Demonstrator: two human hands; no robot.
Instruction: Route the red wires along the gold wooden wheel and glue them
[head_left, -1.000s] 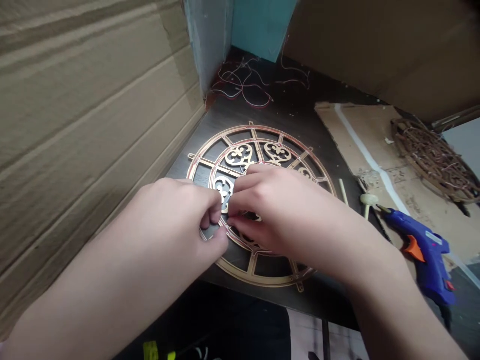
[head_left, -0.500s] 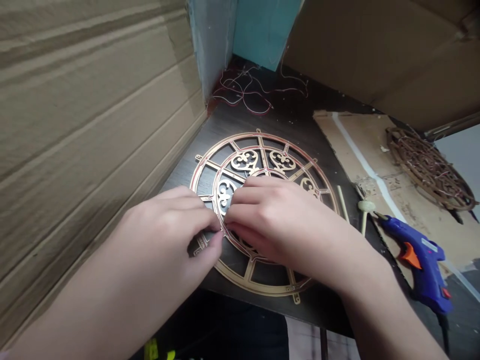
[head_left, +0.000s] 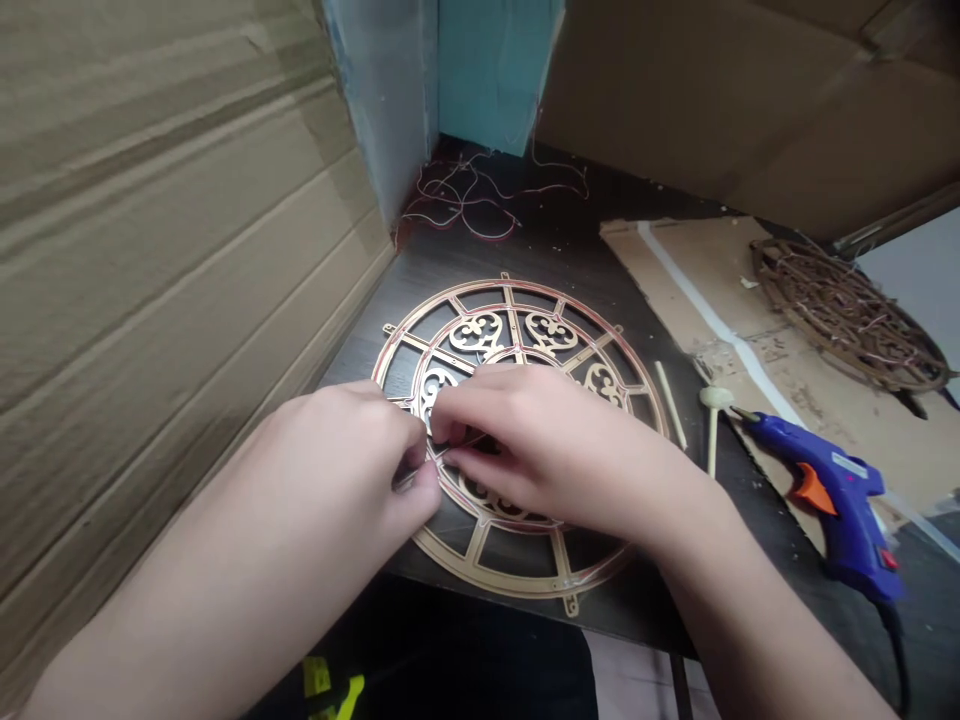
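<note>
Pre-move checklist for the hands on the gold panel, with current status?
1. Gold panel flat on table: ok.
2. Left hand and right hand pinching thin wire: ok.
3. Wire seated along panel: cannot tell, fingers cover it.
4. Glue gun apart from both hands: ok.
5. Wooden sticks off the panel: ok.

Corrugated cardboard wall (head_left: 150,250) close on the left, teal wall (head_left: 487,70) in the far corner, another cardboard panel (head_left: 712,90) upper right, dark wood-grain table (head_left: 570,240) below, soft even light.
</note>
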